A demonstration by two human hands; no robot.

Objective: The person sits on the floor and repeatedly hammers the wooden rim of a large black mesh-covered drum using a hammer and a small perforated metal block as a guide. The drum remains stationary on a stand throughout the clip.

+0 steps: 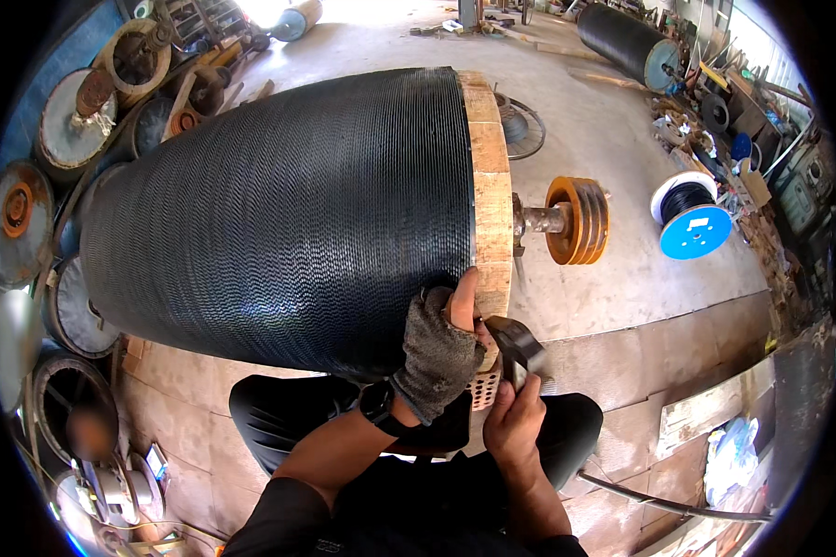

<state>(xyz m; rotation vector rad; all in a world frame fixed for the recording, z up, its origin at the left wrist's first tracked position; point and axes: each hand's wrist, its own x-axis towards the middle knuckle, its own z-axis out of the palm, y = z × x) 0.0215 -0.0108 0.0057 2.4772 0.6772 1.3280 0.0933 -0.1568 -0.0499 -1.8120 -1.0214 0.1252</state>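
Note:
A large drum wound with ridged black strand (279, 204) lies on its side before me, with a pale wooden rim (490, 176) around its right end. My left hand (441, 348), in a dark fingerless glove, rests against the drum's lower right edge. Its bare fingertips are drawn in at the wooden rim; anything between them is too small or hidden to make out. Just right of it, my right hand (514, 422) is bare and closed around a hammer. The dark hammer head (518, 348), slightly blurred, is close to the left fingertips and the rim.
An orange grooved pulley (576, 221) sticks out on a shaft from the drum's right end. Beyond it stands a blue-and-white cable spool (695, 223). Round rollers (79, 116) crowd the left side. Another black drum (622, 46) lies far right, near clutter. A dark rod (669, 503) extends at lower right.

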